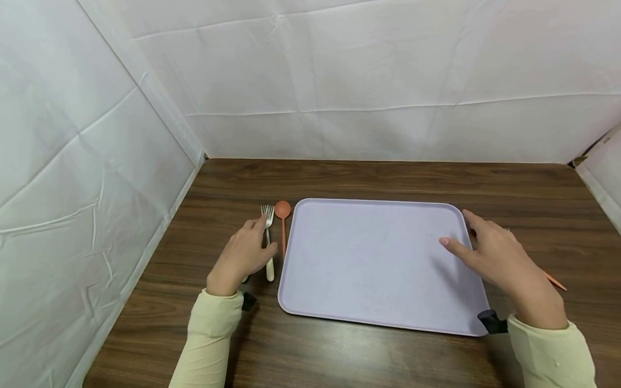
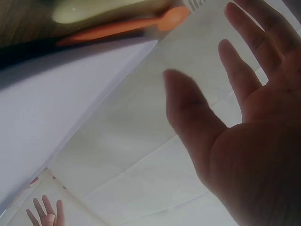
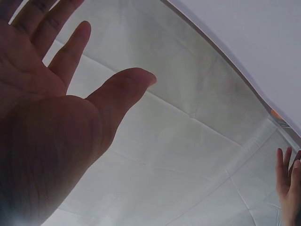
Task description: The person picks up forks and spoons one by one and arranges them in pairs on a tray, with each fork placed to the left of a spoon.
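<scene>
A pale lilac tray [image 1: 373,258] lies flat on the wooden table. To its left lie a fork [image 1: 269,269] with a cream handle and an orange spoon [image 1: 283,210], side by side. My left hand [image 1: 245,250] hovers over the fork's left side, fingers loosely extended and holding nothing; its thumb and fingers spread in the left wrist view. My right hand [image 1: 502,258] is above the tray's right edge, thumb over the tray, with nothing in its grasp. Under the right hand, an orange pointed end [image 1: 555,281] of some utensil pokes out, the rest hidden.
The dark wooden table [image 1: 388,358] is bounded by white sheet walls [image 1: 364,70] at the back and left. Another white panel [image 1: 604,172] stands at the right. A small item partly shows beneath my left wrist, too hidden to identify.
</scene>
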`<state>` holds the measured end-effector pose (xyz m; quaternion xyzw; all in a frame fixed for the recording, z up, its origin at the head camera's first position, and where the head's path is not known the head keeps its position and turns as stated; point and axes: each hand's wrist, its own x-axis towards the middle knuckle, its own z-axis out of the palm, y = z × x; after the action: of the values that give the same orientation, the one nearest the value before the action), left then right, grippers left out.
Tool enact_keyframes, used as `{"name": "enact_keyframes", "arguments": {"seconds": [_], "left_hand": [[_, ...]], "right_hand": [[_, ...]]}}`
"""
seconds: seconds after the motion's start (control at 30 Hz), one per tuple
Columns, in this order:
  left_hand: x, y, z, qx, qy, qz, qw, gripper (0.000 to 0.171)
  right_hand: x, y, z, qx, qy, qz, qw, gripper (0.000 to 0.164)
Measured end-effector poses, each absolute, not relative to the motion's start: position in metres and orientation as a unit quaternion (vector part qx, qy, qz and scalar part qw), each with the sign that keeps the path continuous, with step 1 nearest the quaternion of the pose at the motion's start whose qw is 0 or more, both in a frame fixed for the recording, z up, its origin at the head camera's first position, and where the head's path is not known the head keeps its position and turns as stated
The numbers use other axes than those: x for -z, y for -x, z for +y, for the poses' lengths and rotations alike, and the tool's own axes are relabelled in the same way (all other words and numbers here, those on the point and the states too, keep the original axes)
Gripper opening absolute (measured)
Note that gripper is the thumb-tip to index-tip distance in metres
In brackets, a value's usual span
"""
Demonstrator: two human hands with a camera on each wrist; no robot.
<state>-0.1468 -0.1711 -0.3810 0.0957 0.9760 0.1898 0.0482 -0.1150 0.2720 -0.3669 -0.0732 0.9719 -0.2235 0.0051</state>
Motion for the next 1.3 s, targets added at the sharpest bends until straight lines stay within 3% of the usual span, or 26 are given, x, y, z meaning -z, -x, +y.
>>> {"name": "enact_keyframes", "arguments": {"seconds": [0.27,0.5,0.93,1.3], "left_hand": [[0.383,0.146,-0.174,-0.183,-0.091,0.977,0.061,0.064],[0.389,0.145,-0.178,-0.160,-0.089,0.981,0.058,0.061],[0.392,0.144,-0.183,-0.157,-0.063,0.982,0.081,0.053],[0.393,0.144,-0.185,-0.146,-0.057,0.984,0.089,0.048]], "right_hand": [[0.368,0.116,0.274,0.232,0.070,0.970,0.009,0.078],[0.369,0.118,0.273,0.230,0.063,0.971,0.031,0.086],[0.374,0.118,0.275,0.228,0.071,0.971,0.018,0.072],[0.380,0.119,0.280,0.201,0.052,0.976,0.063,0.081]]}}
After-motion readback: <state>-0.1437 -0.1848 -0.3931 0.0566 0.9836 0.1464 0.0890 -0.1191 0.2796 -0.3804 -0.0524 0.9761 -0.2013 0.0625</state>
